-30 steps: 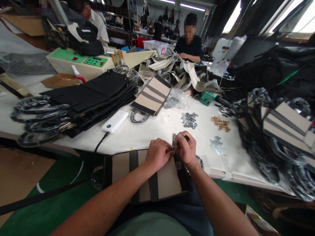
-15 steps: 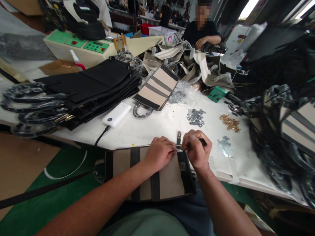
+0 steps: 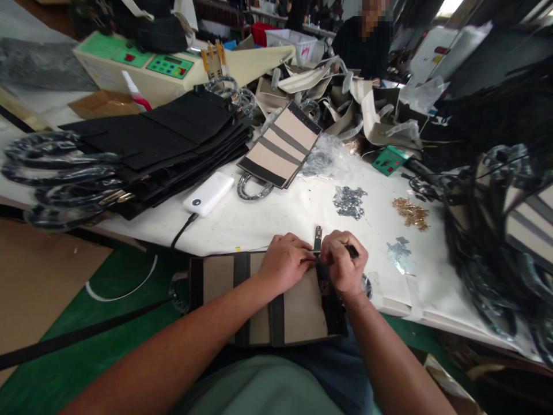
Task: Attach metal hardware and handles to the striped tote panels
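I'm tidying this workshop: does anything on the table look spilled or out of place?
Nothing looks plainly spilled. The beige pieces at the back lie jumbled, unlike the stacked black pieces, and small gold pieces sit loose on the white tabletop with no tray.

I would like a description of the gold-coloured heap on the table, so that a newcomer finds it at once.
Start at the white table, then find three heaps of small pieces beyond or beside the right hand. The gold-coloured heap lies farthest right; its colour sets it apart from the dark grey heap and the silvery heap.
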{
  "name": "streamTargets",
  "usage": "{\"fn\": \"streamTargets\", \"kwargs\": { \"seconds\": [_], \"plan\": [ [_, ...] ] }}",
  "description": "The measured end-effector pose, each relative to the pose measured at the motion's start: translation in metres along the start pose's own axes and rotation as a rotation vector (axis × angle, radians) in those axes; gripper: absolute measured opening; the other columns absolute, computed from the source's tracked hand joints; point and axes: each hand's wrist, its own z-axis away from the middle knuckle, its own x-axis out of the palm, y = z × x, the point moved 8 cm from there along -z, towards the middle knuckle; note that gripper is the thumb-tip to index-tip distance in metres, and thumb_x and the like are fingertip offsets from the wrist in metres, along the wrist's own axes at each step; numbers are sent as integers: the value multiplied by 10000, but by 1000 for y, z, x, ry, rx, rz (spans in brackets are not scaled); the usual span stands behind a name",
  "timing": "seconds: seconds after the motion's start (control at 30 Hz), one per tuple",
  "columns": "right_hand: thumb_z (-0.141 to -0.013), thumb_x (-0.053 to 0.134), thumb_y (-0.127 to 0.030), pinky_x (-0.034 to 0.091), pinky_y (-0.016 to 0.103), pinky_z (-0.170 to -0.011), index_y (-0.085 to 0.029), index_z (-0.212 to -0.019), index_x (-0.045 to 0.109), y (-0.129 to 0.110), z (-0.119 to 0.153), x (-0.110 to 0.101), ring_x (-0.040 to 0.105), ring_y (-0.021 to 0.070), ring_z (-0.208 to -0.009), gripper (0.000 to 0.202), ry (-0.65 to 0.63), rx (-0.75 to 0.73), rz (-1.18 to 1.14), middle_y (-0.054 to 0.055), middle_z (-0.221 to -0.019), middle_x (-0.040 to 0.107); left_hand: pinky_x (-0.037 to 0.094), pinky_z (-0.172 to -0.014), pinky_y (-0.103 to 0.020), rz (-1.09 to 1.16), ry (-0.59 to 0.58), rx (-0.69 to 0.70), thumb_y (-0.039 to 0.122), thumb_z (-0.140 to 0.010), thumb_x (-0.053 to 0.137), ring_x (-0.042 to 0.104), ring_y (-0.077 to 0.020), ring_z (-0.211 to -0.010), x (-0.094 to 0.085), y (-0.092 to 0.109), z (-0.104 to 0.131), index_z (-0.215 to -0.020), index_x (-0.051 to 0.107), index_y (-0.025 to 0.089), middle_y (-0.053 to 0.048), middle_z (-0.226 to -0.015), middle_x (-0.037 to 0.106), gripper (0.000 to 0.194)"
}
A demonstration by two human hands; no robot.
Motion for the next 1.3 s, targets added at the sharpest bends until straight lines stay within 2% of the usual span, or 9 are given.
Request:
{"fn": "streamTargets", "kwargs": {
  "seconds": [0.23, 0.4, 0.67, 0.73, 0.87, 1.0, 1.07, 1.17, 1.3],
  "plan": [
    [-938, 603, -286, 364, 306, -546, -235, -677, 480, -10, 3, 6, 457, 132, -527, 293, -12, -19, -95, -38, -600, 503, 398, -846, -408, -22, 22, -5, 288, -882, 769, 589, -250, -1049, -3, 2, 1, -892, 802, 308, 0, -1039, 763, 39],
    [-936, 601, -291, 391, 305, -591, -225, -670, 477, -11, 7, 22, 472, 135, -580, 301, -139, -83, 99, -28, -623, 516, 380, -820, -386, 25, 47, -32, 268, -879, 763, 589, -229, -974, -3, -3, 0, -866, 786, 297, 27, -892, 760, 40],
    [-918, 587, -232, 391, 286, -591, -210, -686, 529, -14, 8, 38, 491, 123, -593, 240, -382, -208, 299, -20, -648, 542, 390, -773, -368, -22, 7, -67, 223, -875, 706, 602, -236, -929, -1, -9, -4, -766, 734, 224, -10, -820, 736, 113],
    [-921, 580, -241, 381, 285, -585, -212, -674, 512, -9, 4, 31, 477, 123, -588, 258, -339, -168, 294, -22, -636, 528, 402, -810, -373, 7, -16, -46, 231, -876, 709, 603, -238, -980, -2, -7, -5, -837, 767, 263, 13, -907, 762, 77],
    [-928, 571, -256, 371, 283, -560, -222, -651, 463, 4, -4, 11, 447, 121, -548, 299, -165, -40, 156, -35, -588, 503, 434, -862, -376, 29, -68, -39, 272, -897, 696, 606, -242, -1041, -3, -6, -7, -923, 799, 323, 27, -1006, 774, 118],
    [-938, 560, -267, 364, 273, -537, -229, -670, 452, 8, -5, 6, 438, 112, -506, 292, -124, -5, 53, -47, -570, 514, 484, -877, -356, 9, -85, -125, 325, -890, 687, 636, -247, -1012, -3, -11, -12, -1079, 773, 301, -16, -999, 771, 209],
    [-941, 565, -283, 363, 273, -528, -231, -673, 449, 7, -5, 5, 438, 111, -496, 296, -104, -5, 27, -49, -566, 513, 502, -860, -355, -25, -133, -196, 391, -889, 673, 661, -258, -991, -1, -15, -15, -1133, 756, 282, -49, -1014, 766, 280],
    [-933, 584, -290, 356, 275, -507, -232, -669, 460, 3, -6, 6, 443, 114, -488, 297, -102, 3, -14, -47, -563, 510, 507, -770, -344, -65, -273, -271, 430, -867, 656, 698, -271, -930, 5, -20, -21, -1054, 781, 285, -69, -996, 768, 268],
    [-938, 574, -275, 357, 274, -496, -230, -679, 467, -2, -4, 9, 453, 112, -482, 284, -96, -8, -117, -50, -581, 499, 460, -656, -285, -36, -372, -289, 391, -804, 686, 715, -227, -840, 5, -21, -31, -904, 796, 305, -11, -899, 782, 171]
  ]
}}
